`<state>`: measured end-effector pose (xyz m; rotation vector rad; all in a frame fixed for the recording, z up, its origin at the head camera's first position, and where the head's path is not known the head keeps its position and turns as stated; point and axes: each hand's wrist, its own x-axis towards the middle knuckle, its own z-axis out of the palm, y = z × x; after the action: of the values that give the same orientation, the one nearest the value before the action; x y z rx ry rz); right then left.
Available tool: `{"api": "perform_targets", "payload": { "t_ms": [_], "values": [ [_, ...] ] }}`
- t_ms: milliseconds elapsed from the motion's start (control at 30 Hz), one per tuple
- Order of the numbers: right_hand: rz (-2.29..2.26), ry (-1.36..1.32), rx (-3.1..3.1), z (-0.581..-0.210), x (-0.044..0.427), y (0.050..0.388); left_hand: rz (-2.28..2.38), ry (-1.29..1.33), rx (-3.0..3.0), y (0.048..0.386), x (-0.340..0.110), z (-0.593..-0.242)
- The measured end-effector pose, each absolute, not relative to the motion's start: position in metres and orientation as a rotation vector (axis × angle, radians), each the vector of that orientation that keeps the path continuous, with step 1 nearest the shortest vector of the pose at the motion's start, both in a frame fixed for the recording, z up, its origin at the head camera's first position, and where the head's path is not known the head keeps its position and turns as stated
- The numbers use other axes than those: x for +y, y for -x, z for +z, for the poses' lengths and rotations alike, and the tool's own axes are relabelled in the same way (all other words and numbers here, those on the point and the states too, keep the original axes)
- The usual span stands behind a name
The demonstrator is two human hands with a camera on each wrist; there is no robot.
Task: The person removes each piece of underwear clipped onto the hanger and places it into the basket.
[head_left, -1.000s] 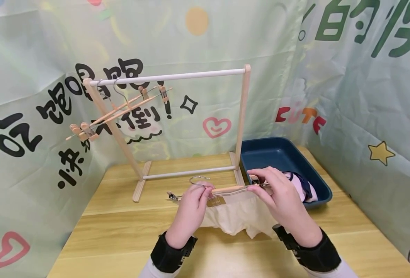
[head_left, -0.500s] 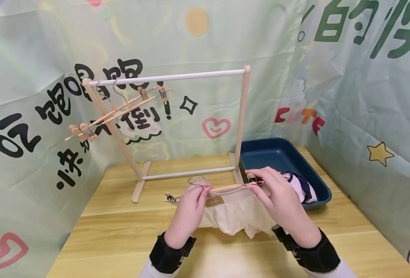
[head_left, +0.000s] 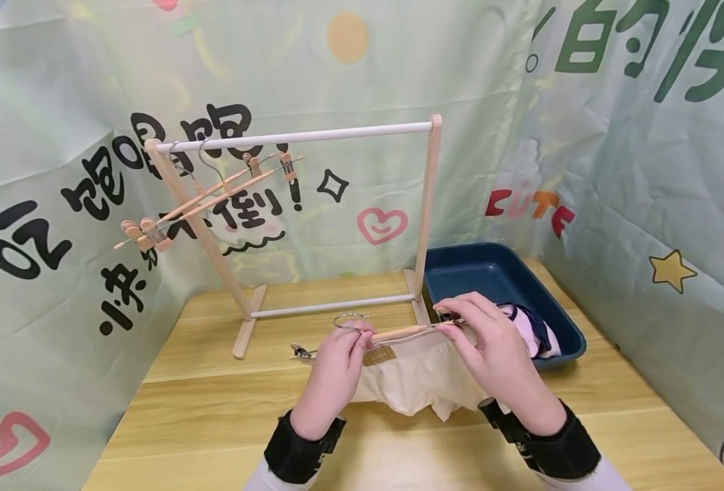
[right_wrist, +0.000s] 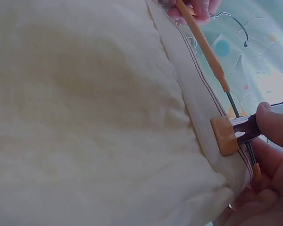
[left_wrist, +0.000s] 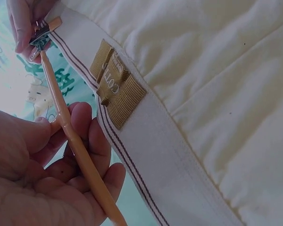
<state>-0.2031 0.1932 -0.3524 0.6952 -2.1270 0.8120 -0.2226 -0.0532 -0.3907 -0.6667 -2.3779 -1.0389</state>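
Observation:
My left hand [head_left: 337, 365] holds a wooden clip hanger [head_left: 401, 333] near its middle, just below the metal hook [head_left: 351, 320]. A cream garment [head_left: 420, 382] with a striped waistband and a brown label [left_wrist: 117, 84] hangs along the hanger's bar over the table. With thumb and fingers, my right hand [head_left: 490, 348] pinches the clip [right_wrist: 226, 135] at the hanger's right end. That clip's wooden pad lies against the waistband in the right wrist view. Beyond my left hand shows the hanger's left clip [head_left: 301, 351]. The garment's legs or lower shape cannot be made out.
Behind my hands stands a wooden rack [head_left: 429, 218] with a white top rail [head_left: 337, 134]. Two similar hangers [head_left: 226, 187] hang at its left end. A dark blue tray [head_left: 478, 256] at the right holds a pink and navy cloth [head_left: 530, 331]. Printed curtains surround the table [head_left: 202, 409].
The clip under my right hand has tipped slightly and its handle sits a little lower. My left hand stays on the hanger, almost still.

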Motion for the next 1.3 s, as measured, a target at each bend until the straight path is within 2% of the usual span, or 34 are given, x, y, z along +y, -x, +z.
{"api": "perform_targets", "payload": {
  "t_ms": [1300],
  "values": [
    [0.815,-0.751,-2.099,-0.3544,0.1978,0.2044,-1.022,0.688,-2.438,0.2212,-0.0536,-0.3897]
  ]
}}
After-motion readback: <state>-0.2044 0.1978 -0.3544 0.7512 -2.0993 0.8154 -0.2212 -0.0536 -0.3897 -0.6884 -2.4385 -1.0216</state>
